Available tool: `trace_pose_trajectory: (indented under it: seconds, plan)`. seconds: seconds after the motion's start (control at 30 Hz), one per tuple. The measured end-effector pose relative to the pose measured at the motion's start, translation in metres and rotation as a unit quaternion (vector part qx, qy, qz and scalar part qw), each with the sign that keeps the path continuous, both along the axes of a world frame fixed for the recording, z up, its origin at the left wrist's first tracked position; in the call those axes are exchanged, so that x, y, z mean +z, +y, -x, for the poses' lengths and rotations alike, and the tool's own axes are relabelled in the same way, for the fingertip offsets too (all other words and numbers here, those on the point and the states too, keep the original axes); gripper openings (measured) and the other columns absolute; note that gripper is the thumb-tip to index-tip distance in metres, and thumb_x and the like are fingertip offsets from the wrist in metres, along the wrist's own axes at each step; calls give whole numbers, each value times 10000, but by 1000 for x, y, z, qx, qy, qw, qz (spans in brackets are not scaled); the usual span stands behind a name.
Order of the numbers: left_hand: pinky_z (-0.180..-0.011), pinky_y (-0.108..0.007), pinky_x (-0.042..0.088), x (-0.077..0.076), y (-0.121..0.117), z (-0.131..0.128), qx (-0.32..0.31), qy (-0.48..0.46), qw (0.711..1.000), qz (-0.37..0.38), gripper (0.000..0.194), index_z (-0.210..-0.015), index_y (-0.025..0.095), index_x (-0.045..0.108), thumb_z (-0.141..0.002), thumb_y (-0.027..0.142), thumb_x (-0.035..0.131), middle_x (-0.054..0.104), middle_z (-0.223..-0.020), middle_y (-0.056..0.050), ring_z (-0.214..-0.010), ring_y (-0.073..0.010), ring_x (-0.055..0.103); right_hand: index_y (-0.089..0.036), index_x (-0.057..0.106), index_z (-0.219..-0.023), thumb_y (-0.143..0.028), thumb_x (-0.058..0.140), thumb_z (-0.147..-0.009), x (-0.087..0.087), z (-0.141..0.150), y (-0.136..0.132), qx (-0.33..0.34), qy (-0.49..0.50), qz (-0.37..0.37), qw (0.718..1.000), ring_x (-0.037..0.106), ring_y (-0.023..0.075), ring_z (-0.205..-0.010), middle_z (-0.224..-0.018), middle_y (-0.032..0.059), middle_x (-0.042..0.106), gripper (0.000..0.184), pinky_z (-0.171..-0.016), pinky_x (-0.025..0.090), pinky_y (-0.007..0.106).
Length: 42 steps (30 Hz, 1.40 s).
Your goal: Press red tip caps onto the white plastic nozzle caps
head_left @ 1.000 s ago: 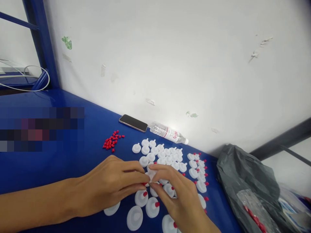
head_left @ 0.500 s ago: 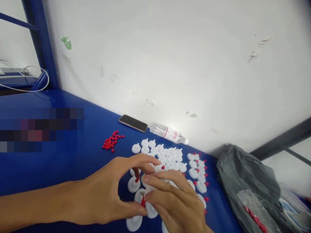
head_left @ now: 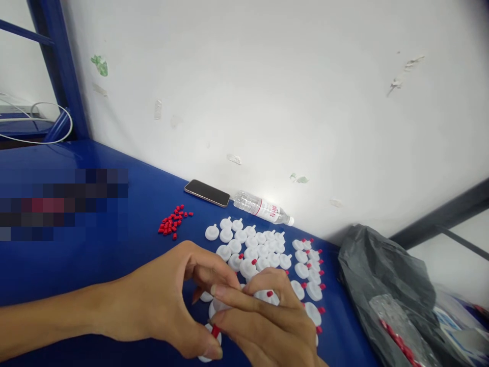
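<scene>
My left hand (head_left: pixel 168 300) curves in a wide C, its thumb apart from its index finger. The left thumb tip lies beside a red cap (head_left: pixel 216 331), close to the right fingertips. My right hand (head_left: pixel 267 316) has its thumb and fingers drawn together in a pinch at this cap and a white part; the fingers cover much of the grip. White round funnel-like parts (head_left: pixel 262 250) with short spouts lie under and beyond both hands. A few nearby carry red caps on their spouts, such as the white part (head_left: pixel 248 267) beyond the fingers.
Loose red caps (head_left: pixel 171 223) form a pile at left on the blue table (head_left: pixel 145 188). A phone (head_left: pixel 207 193) and a plastic bottle (head_left: pixel 262 207) lie along the wall. Red-capped white parts (head_left: pixel 314 290) stand in rows at right, beside a dark plastic bag (head_left: pixel 382 270).
Both hands have moved slightly left and down, with the red cap between them. The left index finger has drawn back toward the right fingertips. The view has shifted a little.
</scene>
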State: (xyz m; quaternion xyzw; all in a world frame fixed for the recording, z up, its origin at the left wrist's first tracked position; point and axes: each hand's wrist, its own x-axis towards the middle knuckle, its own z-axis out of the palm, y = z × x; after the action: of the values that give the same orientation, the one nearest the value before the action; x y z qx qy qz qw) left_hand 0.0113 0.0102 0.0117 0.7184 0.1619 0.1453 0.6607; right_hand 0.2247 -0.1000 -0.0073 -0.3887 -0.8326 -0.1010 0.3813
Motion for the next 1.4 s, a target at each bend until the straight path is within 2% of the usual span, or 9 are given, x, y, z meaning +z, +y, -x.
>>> trace_pose_trajectory:
  seconds: [0.4, 0.5, 0.57, 0.63, 0.7, 0.8, 0.9, 1.07, 1.4]
  plan:
    - [-624, -193, 476, -6, -2, -1, 8, -22, 999, -25, 381, -990, 249, 793, -639, 205, 935, 762, -773, 69, -705, -118, 657, -276, 771, -987, -211, 673, -1084, 15, 9, 5, 8, 4, -75, 997, 695, 137, -747, -1129, -94, 857, 152, -703, 569, 291]
    - [-788, -251, 577, -2, -3, 2, 29, -36, 993, -109, 403, -1150, 264, 780, -779, 346, 916, 817, -988, 21, -888, -169, 733, -265, 755, -1032, -231, 709, -1067, 18, 5, 3, 4, 21, -24, 999, 729, 142, -803, -1150, -55, 857, 67, -755, 584, 300]
    - [-854, -283, 606, -2, -1, 4, 66, -49, 982, -172, 350, -1251, 274, 742, -946, 443, 772, 819, -1121, -6, -988, -191, 754, -262, 743, -1056, -213, 742, -1036, 22, -1, 2, -19, 54, 7, 998, 762, 156, -893, -1153, -18, 849, 53, -829, 600, 306]
    - [-750, -264, 592, -5, 7, 6, 133, -41, 956, -258, 267, -1208, 272, 744, -1073, 434, 581, 817, -1029, 5, -872, -165, 744, -271, 743, -1041, -192, 757, -1003, 28, -9, 1, -62, 95, 22, 993, 763, 170, -924, -1078, 1, 828, 90, -831, 601, 305]
    - [-599, -266, 502, -12, 21, 6, 217, -15, 898, -383, 286, -1066, 256, 763, -1100, 373, 504, 776, -844, 21, -680, -145, 655, -282, 747, -982, -225, 769, -982, 36, -19, 2, -101, 123, 75, 984, 727, 161, -821, -931, -10, 777, 61, -737, 582, 284]
    - [-695, -336, 500, -23, 47, 8, 274, 35, 764, -584, 299, -1019, 224, 769, -1079, 295, 485, 782, -955, -43, -876, -224, 682, -266, 727, -886, -347, 757, -1001, 46, -35, 2, -103, 128, 271, 948, 605, 127, -608, -697, -50, 671, 143, -577, 494, 246]
    - [-632, -342, 460, -29, 66, 12, 271, 147, 708, -635, 296, -1054, 199, 767, -1073, 239, 475, 757, -1000, -91, -955, -273, 661, -244, 721, -843, -402, 766, -993, 49, -46, 1, -98, 89, 431, 892, 518, 105, -537, -603, -67, 611, 222, -512, 407, 228]
    - [-593, -339, 435, -32, 72, 16, 245, 319, 668, -627, 247, -1126, 145, 770, -1055, 176, 536, 711, -1164, -179, -1071, -345, 651, -262, 745, -839, -291, 810, -939, 45, -47, 0, -90, -12, 465, 881, 575, 97, -565, -666, -75, 701, 123, -537, 419, 213]
    - [-602, -347, 453, -41, 74, 14, 226, 334, 673, -620, 274, -1140, 159, 768, -1074, 148, 502, 694, -1131, -152, -1026, -317, 656, -319, 804, -837, -172, 860, -869, 45, -38, 2, -106, -71, 429, 894, 740, 140, -659, -786, -106, 804, 160, -613, 557, 232]
